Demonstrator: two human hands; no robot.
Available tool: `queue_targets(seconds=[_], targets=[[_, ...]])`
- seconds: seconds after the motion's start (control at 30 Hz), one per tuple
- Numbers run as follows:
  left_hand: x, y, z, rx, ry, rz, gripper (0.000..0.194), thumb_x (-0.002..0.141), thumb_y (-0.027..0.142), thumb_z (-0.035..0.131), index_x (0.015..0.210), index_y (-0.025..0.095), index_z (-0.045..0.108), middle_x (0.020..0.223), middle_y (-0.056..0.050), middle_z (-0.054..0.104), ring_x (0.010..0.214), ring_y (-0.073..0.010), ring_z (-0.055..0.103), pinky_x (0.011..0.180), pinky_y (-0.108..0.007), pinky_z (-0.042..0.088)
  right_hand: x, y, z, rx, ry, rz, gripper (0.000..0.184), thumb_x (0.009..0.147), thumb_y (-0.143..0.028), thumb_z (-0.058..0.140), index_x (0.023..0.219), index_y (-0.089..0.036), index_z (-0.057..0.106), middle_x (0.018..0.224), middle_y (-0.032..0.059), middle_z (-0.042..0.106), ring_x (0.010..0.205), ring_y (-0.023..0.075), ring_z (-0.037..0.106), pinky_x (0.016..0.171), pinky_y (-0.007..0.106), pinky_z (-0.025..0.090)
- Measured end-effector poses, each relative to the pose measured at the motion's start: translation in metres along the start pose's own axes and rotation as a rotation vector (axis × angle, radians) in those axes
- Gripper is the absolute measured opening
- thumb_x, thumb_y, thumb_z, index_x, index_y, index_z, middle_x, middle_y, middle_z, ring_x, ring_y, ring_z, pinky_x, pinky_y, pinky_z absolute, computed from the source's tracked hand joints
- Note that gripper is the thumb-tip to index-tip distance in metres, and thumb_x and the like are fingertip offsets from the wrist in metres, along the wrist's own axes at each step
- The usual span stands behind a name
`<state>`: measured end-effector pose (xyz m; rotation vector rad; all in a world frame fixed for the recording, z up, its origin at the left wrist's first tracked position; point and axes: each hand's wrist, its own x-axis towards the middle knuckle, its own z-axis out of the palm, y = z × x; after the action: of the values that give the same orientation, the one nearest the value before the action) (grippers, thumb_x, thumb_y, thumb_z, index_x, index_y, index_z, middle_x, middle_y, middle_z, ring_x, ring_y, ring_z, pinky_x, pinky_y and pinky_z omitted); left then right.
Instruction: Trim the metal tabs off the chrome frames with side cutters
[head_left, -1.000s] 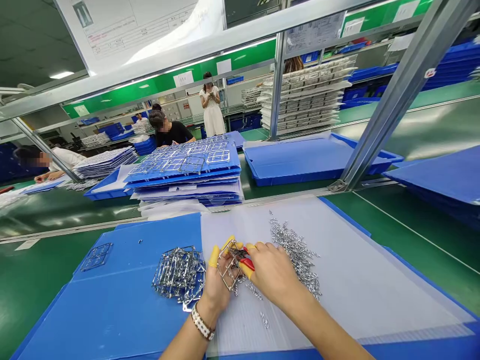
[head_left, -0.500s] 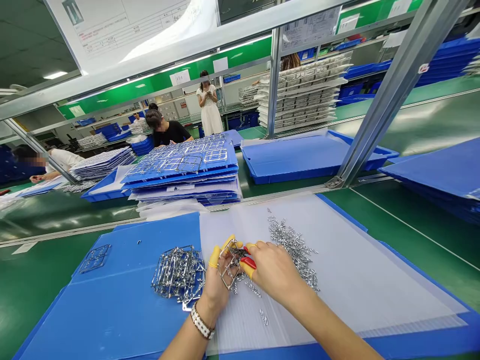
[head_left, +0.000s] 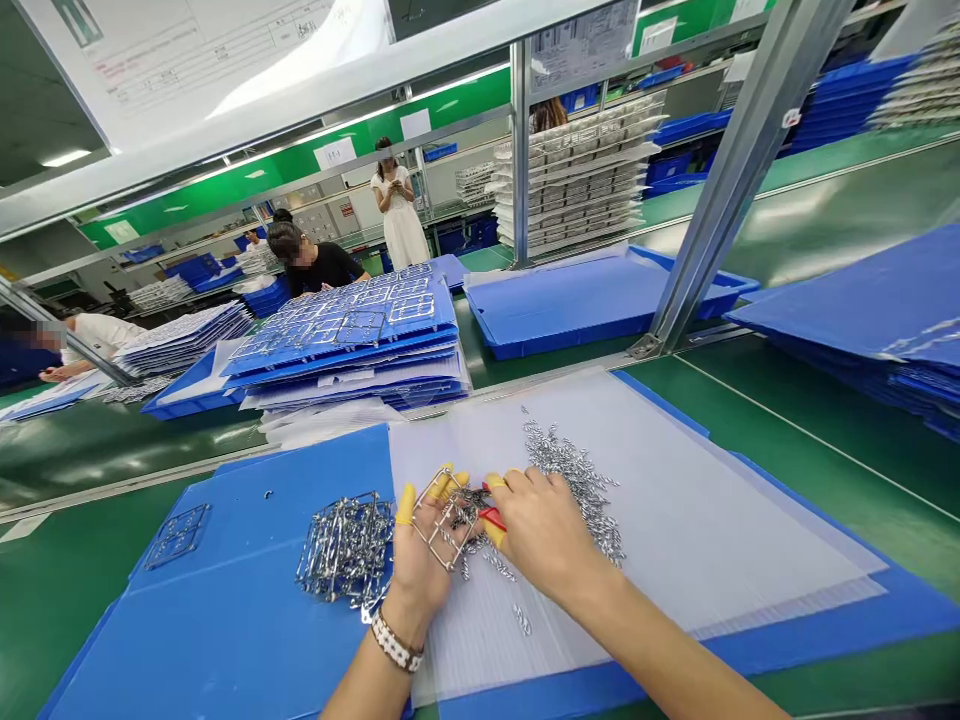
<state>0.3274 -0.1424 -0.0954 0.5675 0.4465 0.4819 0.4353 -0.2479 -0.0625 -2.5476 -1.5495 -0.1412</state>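
Ideally, the loosely curled left hand (head_left: pixel 420 560) holds its metal grid (head_left: pixel 444 524) steady at lower centre while the right hand (head_left: pixel 541 525), closed round a red-handled tool (head_left: pixel 492 517), avoids bending it.

The plier handles (head_left: pixel 492 517) are red, finger covers (head_left: pixel 406 504) yellow, frame (head_left: pixel 432 546) silver, sheet (head_left: pixel 225 640) blue, table (head_left: pixel 810 440) green, bracelet (head_left: pixel 396 642) patterned white and brown.

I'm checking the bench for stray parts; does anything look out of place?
A tiny scrap lies alone on the blue sheet, apart from the pile of frames. One frame also sits apart, near the sheet's left edge, perhaps deliberately.
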Motion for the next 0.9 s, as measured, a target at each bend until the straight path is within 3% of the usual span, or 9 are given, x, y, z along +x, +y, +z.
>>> queue_targets(seconds=[0.13,0.6,0.73,0.9], targets=[[0.001,0.002,-0.001,-0.077,-0.05,-0.045,0.052,0.085,0.054,0.041,0.113,0.015,0.061,0.122,-0.015,0.058,0.107,-0.0305,0.056,0.078,-0.042,0.049,-0.009,0.005,0.008,0.001,-0.035,0.005,0.019,0.082,-0.033,0.054,0.093,-0.019,0.06,0.089,0.0088,0.064,0.088,0.0261,0.056,0.072,0.037,0.034],[-0.001,-0.004,-0.002,0.006,0.053,0.036,0.05,0.085,0.053,0.043,0.111,0.016,0.062,0.124,-0.013,0.057,0.111,-0.0286,0.054,0.081,-0.038,0.048,-0.007,-0.007,0.009,0.009,-0.054,-0.01,0.017,0.081,-0.025,0.054,0.093,-0.016,0.061,0.089,0.0099,0.063,0.086,0.0282,0.057,0.071,0.04,0.034],[0.0,-0.004,-0.001,0.0,0.051,0.036,0.05,0.085,0.054,0.043,0.11,0.015,0.063,0.124,-0.013,0.058,0.11,-0.0287,0.054,0.079,-0.037,0.048,-0.006,-0.008,0.01,-0.009,-0.08,0.007,0.015,0.082,-0.016,0.05,0.092,-0.016,0.062,0.087,0.0103,0.063,0.083,0.026,0.059,0.07,0.037,0.034],[0.001,-0.001,0.0,-0.027,0.057,0.058,0.05,0.083,0.055,0.045,0.11,0.016,0.063,0.125,-0.013,0.057,0.109,-0.0279,0.055,0.068,-0.031,0.048,-0.011,-0.009,0.011,0.012,-0.084,0.001,0.017,0.081,-0.023,0.055,0.096,-0.017,0.061,0.088,0.0093,0.064,0.086,0.0263,0.058,0.071,0.037,0.034]])
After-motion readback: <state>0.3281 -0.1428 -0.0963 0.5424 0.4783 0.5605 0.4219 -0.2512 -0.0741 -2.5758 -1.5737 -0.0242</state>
